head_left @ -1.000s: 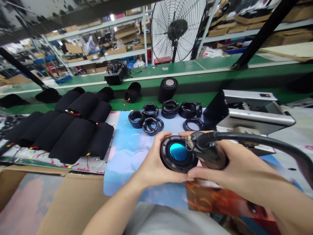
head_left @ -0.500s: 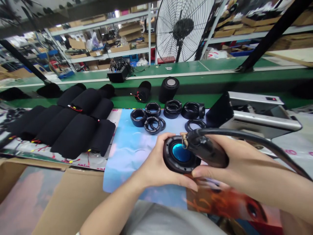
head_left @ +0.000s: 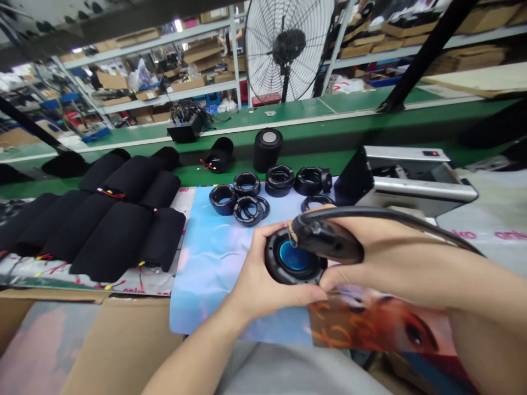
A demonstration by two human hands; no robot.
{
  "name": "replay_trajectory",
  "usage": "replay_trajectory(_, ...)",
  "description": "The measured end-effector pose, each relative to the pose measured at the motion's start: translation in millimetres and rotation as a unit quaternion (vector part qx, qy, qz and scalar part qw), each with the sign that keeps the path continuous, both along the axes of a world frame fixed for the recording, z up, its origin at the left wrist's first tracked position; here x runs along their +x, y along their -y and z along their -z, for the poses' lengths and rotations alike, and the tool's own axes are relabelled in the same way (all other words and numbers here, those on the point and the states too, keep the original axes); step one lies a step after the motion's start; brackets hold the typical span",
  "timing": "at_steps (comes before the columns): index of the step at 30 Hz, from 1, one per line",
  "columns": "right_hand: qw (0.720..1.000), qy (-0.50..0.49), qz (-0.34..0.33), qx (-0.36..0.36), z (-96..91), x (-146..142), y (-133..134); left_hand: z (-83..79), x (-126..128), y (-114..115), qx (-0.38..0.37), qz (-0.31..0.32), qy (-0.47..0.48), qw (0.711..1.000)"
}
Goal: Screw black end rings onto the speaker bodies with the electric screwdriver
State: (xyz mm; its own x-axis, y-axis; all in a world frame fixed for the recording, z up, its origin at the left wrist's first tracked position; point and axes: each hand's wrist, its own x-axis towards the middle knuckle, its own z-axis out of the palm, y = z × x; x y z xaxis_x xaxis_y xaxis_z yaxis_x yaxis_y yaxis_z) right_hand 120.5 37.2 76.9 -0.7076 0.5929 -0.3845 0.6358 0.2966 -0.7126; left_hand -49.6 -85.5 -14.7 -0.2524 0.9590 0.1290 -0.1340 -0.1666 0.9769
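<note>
My left hand (head_left: 261, 285) is wrapped around a black round speaker (head_left: 295, 257), its shiny blue centre facing up. In my right hand (head_left: 382, 249) is a black corded electric screwdriver (head_left: 329, 240), its cable end pointing toward me and its tip hidden underneath. The right thumb touches the near right rim of the speaker. Just beyond lie several black plastic rings (head_left: 222, 198), some stacked. A silver screw feeder box (head_left: 415, 189) stands beyond my right hand.
Several black fabric-covered cylinders (head_left: 111, 241) with red and yellow wires lie at left. Two more stand behind the rings, one an upright cylinder (head_left: 267, 151). A poster sheet (head_left: 206, 274) covers the bench. An open cardboard box (head_left: 123, 340) sits at lower left; a fan (head_left: 288, 49) stands behind.
The view has shifted slightly, so most things sit further left. Both hands keep their hold on the speaker and the screwdriver; the screwdriver is still over the speaker's right side.
</note>
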Motion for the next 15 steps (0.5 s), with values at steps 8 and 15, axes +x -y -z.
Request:
replay_trajectory(8, 0.986, -0.086, 0.028, 0.142, 19.5, 7, 23, 6.5, -8, 3, -0.021, 0.027, -0.036, 0.999)
replay_trajectory(15, 0.988, -0.094, 0.051, 0.115, 23.8, 10, 27, -9.6, -8, 0, -0.020, 0.034, -0.044, 0.998)
